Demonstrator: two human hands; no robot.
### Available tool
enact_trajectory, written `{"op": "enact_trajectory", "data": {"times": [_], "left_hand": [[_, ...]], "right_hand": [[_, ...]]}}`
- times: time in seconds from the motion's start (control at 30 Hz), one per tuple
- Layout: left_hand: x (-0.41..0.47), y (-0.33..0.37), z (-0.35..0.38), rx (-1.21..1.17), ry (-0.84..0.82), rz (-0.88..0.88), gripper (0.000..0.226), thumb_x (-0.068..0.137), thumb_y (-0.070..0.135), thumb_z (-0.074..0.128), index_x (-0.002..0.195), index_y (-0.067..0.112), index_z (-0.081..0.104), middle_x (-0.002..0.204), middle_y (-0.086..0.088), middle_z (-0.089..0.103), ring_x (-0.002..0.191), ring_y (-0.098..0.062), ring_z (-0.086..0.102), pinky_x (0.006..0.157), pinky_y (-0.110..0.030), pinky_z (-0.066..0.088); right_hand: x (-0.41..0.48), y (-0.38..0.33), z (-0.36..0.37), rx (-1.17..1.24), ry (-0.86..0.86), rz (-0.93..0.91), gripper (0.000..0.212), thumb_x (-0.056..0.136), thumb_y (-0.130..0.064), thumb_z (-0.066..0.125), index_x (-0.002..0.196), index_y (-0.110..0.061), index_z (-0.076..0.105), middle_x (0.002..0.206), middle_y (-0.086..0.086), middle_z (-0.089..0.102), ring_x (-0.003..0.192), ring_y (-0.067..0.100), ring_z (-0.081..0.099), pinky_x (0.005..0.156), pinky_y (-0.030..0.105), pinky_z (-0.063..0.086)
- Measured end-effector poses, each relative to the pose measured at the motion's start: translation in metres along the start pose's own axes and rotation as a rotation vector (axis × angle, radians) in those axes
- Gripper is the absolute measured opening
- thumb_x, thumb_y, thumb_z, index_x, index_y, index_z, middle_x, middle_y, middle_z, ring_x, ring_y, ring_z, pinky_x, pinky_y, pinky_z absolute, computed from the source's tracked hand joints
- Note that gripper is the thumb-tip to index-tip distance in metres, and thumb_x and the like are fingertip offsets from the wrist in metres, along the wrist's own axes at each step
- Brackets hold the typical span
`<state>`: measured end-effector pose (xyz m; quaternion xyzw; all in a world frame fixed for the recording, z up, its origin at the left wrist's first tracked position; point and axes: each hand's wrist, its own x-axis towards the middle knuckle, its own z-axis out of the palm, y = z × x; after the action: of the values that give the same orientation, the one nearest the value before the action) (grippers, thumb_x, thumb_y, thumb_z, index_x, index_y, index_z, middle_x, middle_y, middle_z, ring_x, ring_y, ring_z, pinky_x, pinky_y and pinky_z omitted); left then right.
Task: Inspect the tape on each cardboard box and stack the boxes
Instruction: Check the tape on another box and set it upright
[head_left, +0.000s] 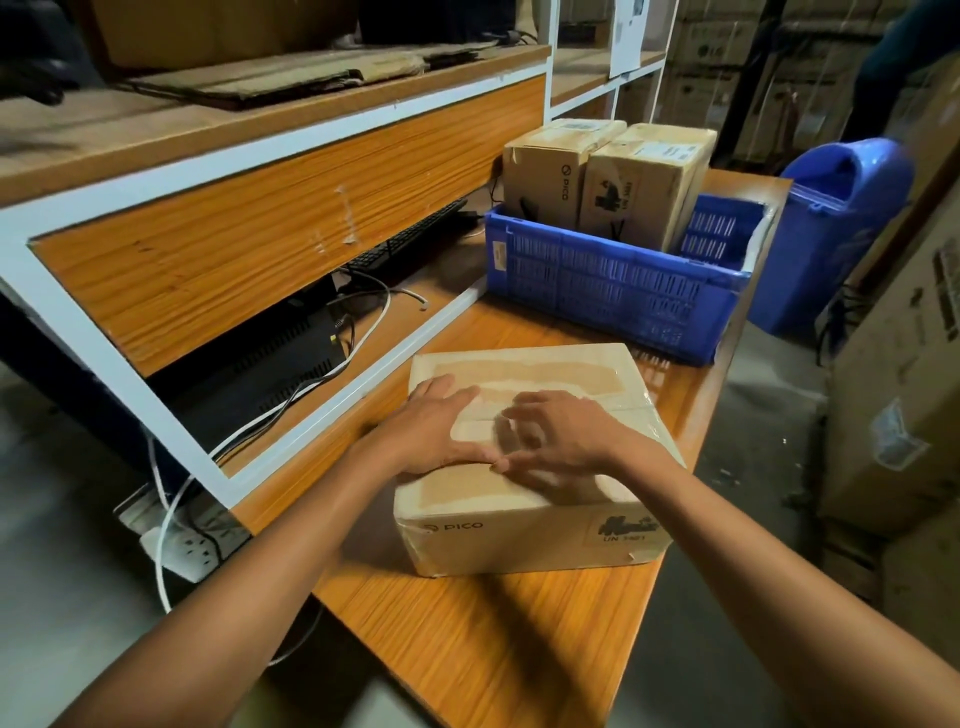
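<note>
A taped cardboard box (524, 535) marked PICO lies flat on the wooden table (498, 649) in front of me. Clear tape (550, 376) runs along its top seam and over its edges. My left hand (434, 428) rests flat on the box top, fingers stretched toward the far left corner. My right hand (558, 434) lies beside it on the tape, fingers spread and slightly bent, blurred. The two thumbs nearly touch near the front edge. Two more cardboard boxes (550, 176) (644, 187) stand upright in a blue crate (602, 280) at the table's far end.
A white-framed wooden shelf unit (270, 208) borders the table's left side, with a keyboard (410, 241), a black device (254, 374) and cables under it. A blue bin (836, 218) stands past the crate. Large cartons (904, 395) line the right. A power strip (182, 545) lies on the floor.
</note>
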<state>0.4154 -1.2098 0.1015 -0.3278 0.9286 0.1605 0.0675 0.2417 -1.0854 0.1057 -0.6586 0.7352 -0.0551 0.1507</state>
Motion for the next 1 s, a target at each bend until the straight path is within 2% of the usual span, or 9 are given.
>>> {"op": "enact_trajectory", "data": {"times": [0.07, 0.13, 0.2, 0.33, 0.5, 0.6, 0.73, 0.9, 1.0], "left_hand": [[0.002, -0.008, -0.007, -0.024, 0.042, 0.018, 0.117, 0.070, 0.074, 0.069, 0.160, 0.032, 0.007, 0.168, 0.001, -0.007, 0.154, -0.019, -0.005, 0.123, -0.046, 0.011], [0.008, -0.015, -0.012, 0.001, 0.019, 0.040, 0.128, 0.065, 0.073, 0.075, 0.160, 0.032, 0.000, 0.166, 0.004, -0.015, 0.153, -0.017, -0.014, 0.122, -0.044, 0.006], [0.015, -0.021, -0.015, 0.069, -0.072, 0.057, 0.132, 0.064, 0.075, 0.074, 0.159, 0.031, -0.006, 0.165, 0.002, -0.020, 0.152, -0.017, -0.018, 0.122, -0.043, 0.001], [0.023, -0.017, -0.018, 0.221, -0.165, 0.036, 0.130, 0.066, 0.076, 0.071, 0.160, 0.027, -0.004, 0.166, -0.002, -0.016, 0.154, -0.022, -0.011, 0.123, -0.045, 0.001], [0.038, 0.011, -0.038, 0.270, -0.230, 0.024, 0.131, 0.061, 0.072, 0.078, 0.160, 0.023, 0.008, 0.168, -0.004, -0.002, 0.154, -0.029, 0.002, 0.121, -0.052, 0.023], [0.050, 0.023, -0.033, 0.205, -0.173, 0.062, 0.130, 0.066, 0.072, 0.074, 0.160, 0.025, -0.002, 0.166, -0.004, -0.016, 0.153, -0.026, -0.013, 0.122, -0.056, 0.015], [0.058, 0.030, -0.011, 0.251, -0.209, 0.039, 0.139, 0.063, 0.077, 0.072, 0.158, 0.024, -0.015, 0.162, -0.005, -0.028, 0.151, -0.027, -0.021, 0.123, -0.058, 0.004], [0.068, 0.047, -0.029, 0.264, -0.232, 0.032, 0.138, 0.056, 0.075, 0.078, 0.160, 0.023, 0.003, 0.167, -0.007, -0.003, 0.153, -0.032, 0.000, 0.120, -0.054, 0.022], [0.076, 0.063, -0.021, 0.225, -0.151, 0.091, 0.135, 0.062, 0.074, 0.077, 0.161, 0.022, 0.001, 0.167, -0.006, -0.011, 0.154, -0.028, -0.009, 0.123, -0.051, 0.016]], "right_hand": [[0.012, -0.005, -0.008, 0.108, 0.049, -0.020, 0.082, 0.084, -0.056, 0.073, 0.152, -0.027, 0.040, 0.161, 0.001, 0.035, 0.145, 0.023, 0.035, 0.117, 0.043, 0.030], [0.028, -0.007, -0.012, 0.126, -0.004, -0.021, 0.094, 0.079, -0.053, 0.078, 0.157, -0.028, 0.030, 0.167, 0.003, 0.020, 0.152, 0.026, 0.021, 0.122, 0.049, 0.024], [0.044, -0.006, -0.010, -0.012, -0.131, 0.001, 0.110, 0.075, -0.062, 0.077, 0.160, -0.028, 0.016, 0.168, 0.004, 0.009, 0.154, 0.029, 0.008, 0.122, 0.058, 0.016], [0.061, 0.000, 0.000, -0.134, -0.216, -0.005, 0.115, 0.073, -0.073, 0.070, 0.161, -0.027, 0.011, 0.167, 0.004, 0.006, 0.153, 0.030, 0.006, 0.120, 0.060, 0.013], [0.059, -0.003, -0.025, -0.143, -0.246, 0.017, 0.108, 0.072, -0.058, 0.082, 0.158, -0.028, 0.023, 0.148, 0.003, 0.033, 0.133, 0.028, 0.036, 0.110, 0.048, 0.038], [0.057, 0.007, -0.041, -0.232, -0.282, 0.146, 0.121, 0.070, -0.056, 0.084, 0.161, -0.027, 0.010, 0.168, 0.006, 0.005, 0.153, 0.039, 0.005, 0.120, 0.062, 0.020], [0.064, 0.021, -0.028, -0.264, -0.354, 0.218, 0.130, 0.066, -0.066, 0.081, 0.160, -0.032, -0.002, 0.168, 0.005, -0.008, 0.153, 0.040, 0.001, 0.119, 0.062, 0.023], [0.056, 0.021, -0.046, -0.250, -0.373, 0.149, 0.117, 0.069, -0.059, 0.083, 0.159, -0.035, 0.012, 0.161, 0.007, 0.017, 0.142, 0.035, 0.027, 0.112, 0.053, 0.036], [0.047, 0.035, -0.059, -0.304, -0.401, 0.202, 0.123, 0.068, -0.053, 0.087, 0.160, -0.033, 0.009, 0.162, 0.009, 0.016, 0.146, 0.036, 0.025, 0.114, 0.053, 0.033]]}}
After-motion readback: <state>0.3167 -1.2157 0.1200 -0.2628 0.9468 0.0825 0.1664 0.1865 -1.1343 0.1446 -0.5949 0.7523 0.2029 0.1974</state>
